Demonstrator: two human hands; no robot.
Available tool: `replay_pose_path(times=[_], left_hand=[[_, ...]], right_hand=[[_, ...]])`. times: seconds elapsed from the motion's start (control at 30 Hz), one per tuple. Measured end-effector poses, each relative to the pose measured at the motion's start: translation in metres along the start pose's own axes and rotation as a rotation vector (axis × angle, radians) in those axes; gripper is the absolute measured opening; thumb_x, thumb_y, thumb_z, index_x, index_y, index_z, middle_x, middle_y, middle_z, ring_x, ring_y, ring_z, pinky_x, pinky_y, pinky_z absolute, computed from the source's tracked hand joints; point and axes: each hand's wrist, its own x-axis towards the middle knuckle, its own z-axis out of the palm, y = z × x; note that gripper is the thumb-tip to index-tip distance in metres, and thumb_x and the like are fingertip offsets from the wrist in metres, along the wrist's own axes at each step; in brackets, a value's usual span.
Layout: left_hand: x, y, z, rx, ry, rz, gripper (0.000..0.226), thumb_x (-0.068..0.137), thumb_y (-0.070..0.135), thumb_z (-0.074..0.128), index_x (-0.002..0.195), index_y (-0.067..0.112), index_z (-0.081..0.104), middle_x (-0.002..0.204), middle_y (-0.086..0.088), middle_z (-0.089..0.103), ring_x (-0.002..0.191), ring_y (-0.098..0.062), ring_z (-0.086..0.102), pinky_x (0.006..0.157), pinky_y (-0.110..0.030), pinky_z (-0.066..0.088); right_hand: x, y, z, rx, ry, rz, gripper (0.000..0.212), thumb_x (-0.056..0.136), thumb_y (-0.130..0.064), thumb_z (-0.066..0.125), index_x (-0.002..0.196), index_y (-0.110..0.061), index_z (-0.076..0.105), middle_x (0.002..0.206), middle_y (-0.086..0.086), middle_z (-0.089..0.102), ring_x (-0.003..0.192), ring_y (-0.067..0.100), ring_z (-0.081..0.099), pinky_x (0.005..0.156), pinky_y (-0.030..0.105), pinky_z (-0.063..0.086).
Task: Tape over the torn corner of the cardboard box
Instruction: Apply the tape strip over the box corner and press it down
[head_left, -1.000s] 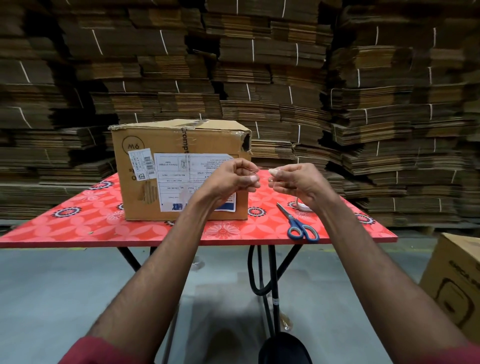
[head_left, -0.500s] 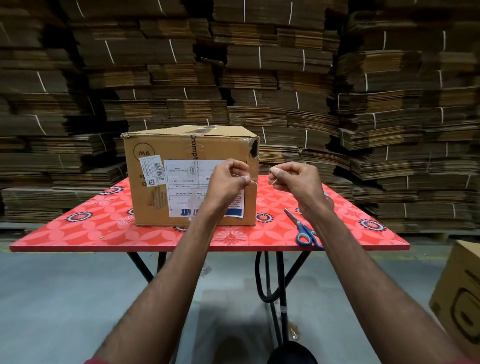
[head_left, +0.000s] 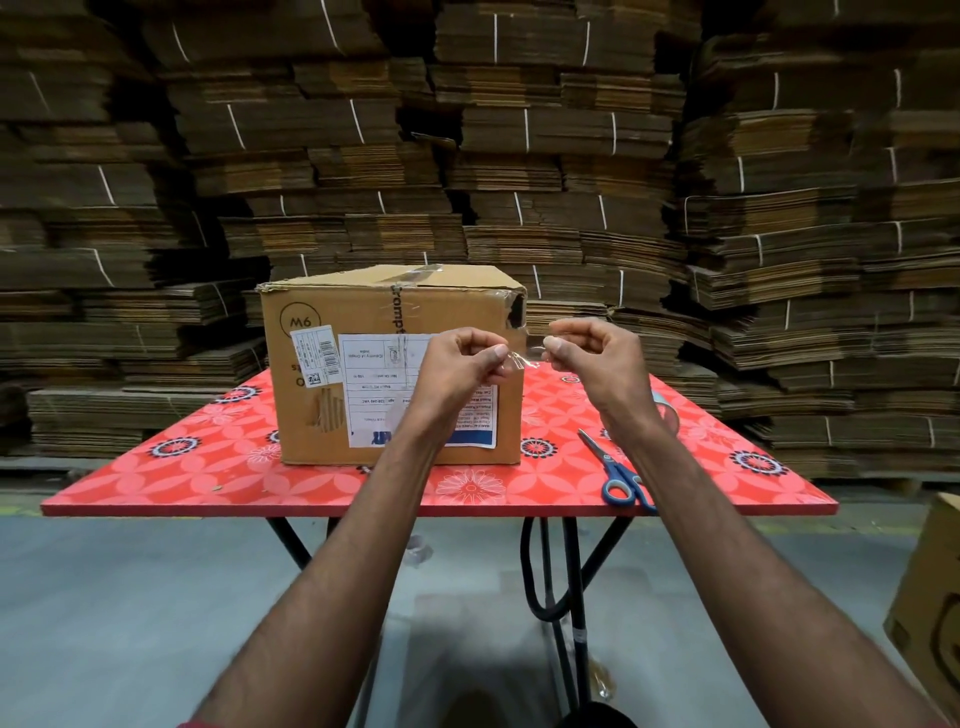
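Observation:
A brown cardboard box (head_left: 322, 405) with white labels stands on the red patterned table (head_left: 218, 467). Its upper right front corner has a dark torn hole (head_left: 517, 312). A short strip of clear tape (head_left: 522, 359) is stretched between my hands just below and in front of that hole. My left hand (head_left: 460, 358) pinches the strip's left end in front of the box face. The right end is pinched by my right hand (head_left: 589, 356), to the right of the box edge. The tape is not touching the box.
Blue-handled scissors (head_left: 615, 475) lie on the table near its front right edge. A tape roll (head_left: 667, 410) sits partly hidden behind my right wrist. Tied bundles of flat cardboard fill the background. Another cardboard box (head_left: 930, 613) stands on the floor at the lower right.
Both hands have risen toward the torn corner and drawn slightly apart, stretching the clear tape strip between them. The camera has moved closer to the table.

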Motion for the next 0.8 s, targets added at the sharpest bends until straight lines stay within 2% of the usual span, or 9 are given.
replay_pose_path(times=[0.1,0.2,0.4,0.53,0.7,0.8], left_hand=[[0.005,0.001,-0.002,0.02,0.028,0.001,0.011,0.091,0.001,0.064,0.098,-0.006,0.067,0.076,-0.012,0.068,0.065,-0.014,0.066,0.063,-0.024,0.056],[0.01,0.004,-0.004,0.034,0.048,0.011,0.011,0.09,0.001,0.065,0.098,-0.005,0.068,0.076,-0.012,0.068,0.064,-0.014,0.065,0.063,-0.026,0.056],[0.022,0.012,-0.005,0.08,0.083,0.037,0.007,0.09,0.002,0.065,0.094,-0.001,0.069,0.075,-0.011,0.069,0.063,-0.014,0.066,0.069,-0.034,0.056],[0.028,0.017,-0.006,0.179,0.108,0.072,0.008,0.091,0.004,0.064,0.095,-0.001,0.069,0.081,-0.015,0.071,0.066,-0.016,0.067,0.068,-0.034,0.057],[0.038,0.011,0.001,0.306,0.232,0.137,0.004,0.09,0.009,0.067,0.09,0.007,0.071,0.078,-0.009,0.073,0.064,-0.013,0.069,0.061,-0.03,0.06],[0.042,0.005,0.009,0.374,0.305,0.187,0.004,0.09,0.011,0.068,0.09,0.009,0.071,0.08,-0.005,0.073,0.067,-0.013,0.07,0.062,-0.033,0.061]], right_hand=[[0.003,0.0,0.002,0.085,0.003,0.028,0.023,0.088,-0.009,0.077,0.11,-0.006,0.073,0.093,0.012,0.078,0.08,0.016,0.076,0.075,0.026,0.062],[0.01,0.002,0.006,0.227,0.011,0.089,0.02,0.085,-0.007,0.079,0.103,-0.001,0.074,0.088,0.017,0.078,0.078,0.022,0.074,0.077,0.028,0.062],[0.027,0.004,0.015,0.414,-0.016,0.165,0.008,0.088,-0.002,0.074,0.095,-0.004,0.073,0.077,0.007,0.075,0.068,0.014,0.071,0.07,0.025,0.06],[0.034,0.008,0.019,0.38,0.013,0.145,0.007,0.088,-0.002,0.073,0.095,-0.003,0.074,0.078,0.009,0.072,0.065,0.012,0.068,0.065,0.022,0.058],[0.047,0.019,0.028,0.227,0.111,-0.027,0.008,0.086,-0.005,0.077,0.094,-0.005,0.078,0.085,0.013,0.075,0.074,0.016,0.068,0.069,0.025,0.058],[0.054,0.029,0.032,0.206,0.158,-0.051,0.009,0.086,-0.007,0.078,0.095,-0.005,0.079,0.085,0.01,0.077,0.073,0.012,0.069,0.067,0.022,0.056]])
